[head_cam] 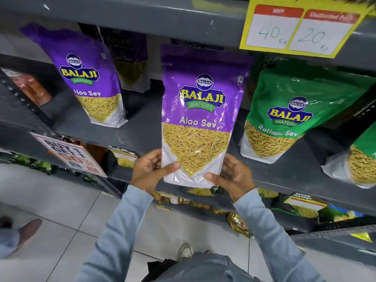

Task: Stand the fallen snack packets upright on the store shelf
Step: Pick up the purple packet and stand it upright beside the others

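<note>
A purple Aloo Sev packet point(200, 110) is upright in front of the grey shelf point(140, 135), its bottom edge just past the shelf's front lip. My left hand point(151, 170) grips its lower left corner with the thumb on the front. My right hand point(232, 177) holds the lower right corner the same way. Another purple Aloo Sev packet point(87, 76) stands on the shelf at the left, with a third purple packet point(130, 60) behind it. A green Ratlami Sev packet point(293, 115) stands at the right, leaning back.
A second green packet point(358, 163) shows at the far right edge. A yellow price tag point(301, 29) hangs from the shelf above. An offer sign point(71, 155) sticks out at the left. Lower shelves hold more packets point(305, 206). Another person's shoe point(26, 231) is on the tiled floor.
</note>
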The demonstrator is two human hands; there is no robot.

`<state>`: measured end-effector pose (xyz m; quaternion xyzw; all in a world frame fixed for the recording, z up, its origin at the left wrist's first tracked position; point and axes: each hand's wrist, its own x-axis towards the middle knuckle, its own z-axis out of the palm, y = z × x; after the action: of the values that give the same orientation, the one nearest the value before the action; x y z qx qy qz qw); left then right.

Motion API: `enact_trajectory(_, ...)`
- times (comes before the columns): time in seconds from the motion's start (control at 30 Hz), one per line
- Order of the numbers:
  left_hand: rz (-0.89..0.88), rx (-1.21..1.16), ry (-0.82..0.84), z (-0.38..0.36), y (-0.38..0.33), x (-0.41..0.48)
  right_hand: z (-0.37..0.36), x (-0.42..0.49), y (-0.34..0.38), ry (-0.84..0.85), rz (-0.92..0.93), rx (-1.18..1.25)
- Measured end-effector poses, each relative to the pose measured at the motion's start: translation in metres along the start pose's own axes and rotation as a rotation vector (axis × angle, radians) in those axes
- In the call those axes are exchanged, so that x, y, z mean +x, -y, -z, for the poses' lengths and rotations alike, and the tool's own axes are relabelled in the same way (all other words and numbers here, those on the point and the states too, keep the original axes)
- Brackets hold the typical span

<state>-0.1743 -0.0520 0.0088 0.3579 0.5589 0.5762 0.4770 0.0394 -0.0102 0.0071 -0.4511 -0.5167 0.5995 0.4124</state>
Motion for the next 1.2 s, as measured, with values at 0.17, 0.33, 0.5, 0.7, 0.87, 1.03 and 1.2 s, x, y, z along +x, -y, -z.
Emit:
enact_trajectory(0.17,-0.109,0.124,0.000,-0.002,-0.012,0.028,-0.008,0.029,0.011,-0.024,0.053,-0.016)
enact_trajectory(0.33,-0.172,0.152,-0.035,-0.009,-0.015,0.083,-0.029,0.082,0.014,-0.142,0.077,-0.010)
enact_trajectory(0.5,-0.202,0.198,-0.039,-0.010,-0.001,0.123,-0.044,0.127,-0.003,-0.253,0.018,-0.046)
enact_trajectory(0.7,-0.191,0.195,-0.059,-0.004,0.019,0.135,-0.056,0.142,-0.030,-0.246,0.033,-0.476)
enact_trajectory(0.87,-0.111,0.586,-0.041,0.012,0.035,0.128,-0.053,0.140,-0.038,-0.104,-0.052,-0.571)
enact_trajectory(1.03,-0.133,0.660,-0.082,0.021,0.038,0.130,-0.067,0.138,-0.043,-0.141,-0.041,-0.654)
enact_trajectory(1.2,-0.107,0.707,-0.139,0.029,0.041,0.134,-0.079,0.137,-0.050,-0.191,0.004,-0.612)
